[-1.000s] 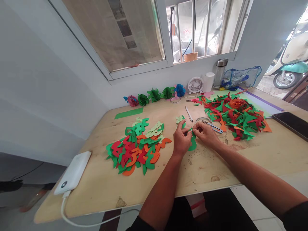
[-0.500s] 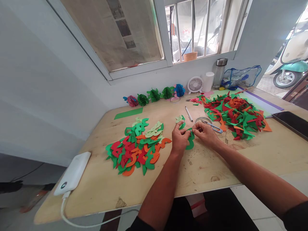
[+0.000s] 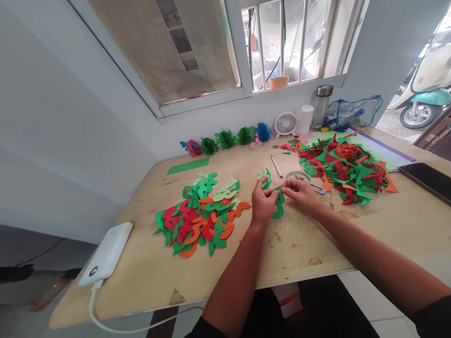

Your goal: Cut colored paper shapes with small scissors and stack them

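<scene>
My left hand [image 3: 263, 203] is closed on a curved green paper cutout [image 3: 279, 208] just above the wooden table. Fingertips of my right hand [image 3: 299, 191] pinch the same cutout at its upper edge. Beyond my left fingers lie a few small green and pale green cutouts [image 3: 265, 177]. By my right hand rest a blue-handled craft knife [image 3: 320, 189] and a roll of clear tape [image 3: 299, 175], both partly covered by the hand. A white pen [image 3: 276, 166] lies farther back.
Left of my hands spreads a pile of curved paper cutouts [image 3: 197, 220]; paper scraps [image 3: 348, 169] are heaped at the right. Folded paper figures [image 3: 225, 139], a small fan [image 3: 285, 124] and a bottle [image 3: 322, 107] line the wall. A power bank [image 3: 107, 253] and phone [image 3: 428, 180] flank the table [image 3: 141, 281].
My right fingers have shifted very slightly at the top edge of the green cutout. My left hand keeps its place, and the piles look the same.
</scene>
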`<action>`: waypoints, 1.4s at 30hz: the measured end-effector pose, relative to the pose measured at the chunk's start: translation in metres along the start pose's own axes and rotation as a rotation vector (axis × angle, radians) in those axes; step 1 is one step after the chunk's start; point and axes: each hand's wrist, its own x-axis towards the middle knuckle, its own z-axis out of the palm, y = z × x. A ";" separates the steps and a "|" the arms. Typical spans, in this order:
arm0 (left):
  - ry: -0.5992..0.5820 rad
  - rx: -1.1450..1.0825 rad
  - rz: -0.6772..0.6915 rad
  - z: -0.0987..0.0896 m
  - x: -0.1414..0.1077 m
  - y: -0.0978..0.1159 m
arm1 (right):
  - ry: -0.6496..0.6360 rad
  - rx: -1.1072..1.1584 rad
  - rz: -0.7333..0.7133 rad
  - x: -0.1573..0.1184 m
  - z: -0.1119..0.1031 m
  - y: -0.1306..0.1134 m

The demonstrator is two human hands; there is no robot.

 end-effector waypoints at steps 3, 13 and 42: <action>-0.026 0.052 0.039 0.001 -0.001 -0.002 | 0.012 -0.025 -0.010 0.000 0.001 0.002; -0.026 0.127 0.101 0.000 -0.002 -0.004 | 0.028 0.036 0.034 0.000 0.001 0.000; -0.293 -0.104 -0.050 0.002 -0.003 -0.004 | 0.132 0.108 -0.038 0.001 -0.014 -0.007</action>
